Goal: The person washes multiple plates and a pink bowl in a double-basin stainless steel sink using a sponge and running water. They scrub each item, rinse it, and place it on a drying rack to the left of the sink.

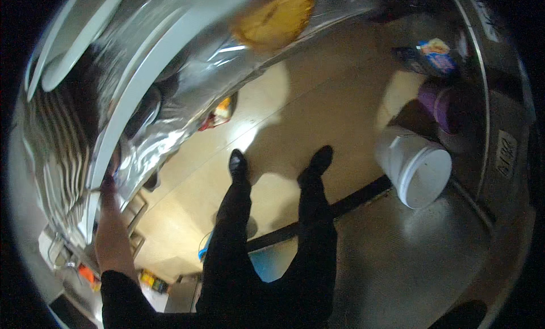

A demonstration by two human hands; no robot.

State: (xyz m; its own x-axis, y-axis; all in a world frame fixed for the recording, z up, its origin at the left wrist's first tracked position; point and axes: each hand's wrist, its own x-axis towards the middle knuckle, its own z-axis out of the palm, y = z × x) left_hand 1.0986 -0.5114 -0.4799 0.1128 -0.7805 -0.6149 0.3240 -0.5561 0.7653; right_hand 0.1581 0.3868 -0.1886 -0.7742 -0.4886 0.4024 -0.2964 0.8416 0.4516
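Observation:
On the left, my left arm reaches forward to a long white edge (140, 88), perhaps a shelf or tray rim. My left hand (109, 183) is small, dark and partly hidden beside that edge, so its fingers cannot be made out. Close to it hangs crumpled clear plastic sheeting (164, 144). Further along, near the top, a round yellow-brown thing (274, 18) appears beside the plastic; its kind is unclear. A row of thin, pale, stacked edges (59, 146) lies beyond the white edge. My right hand is out of view.
A white plastic bucket (425, 176) is at the right, with a purple container (440, 105) behind it. Further back is a blue printed package (440, 59). A dark strip (362, 197) crosses the floor (191, 201) by my feet. A colourful package (221, 110) lies near the plastic.

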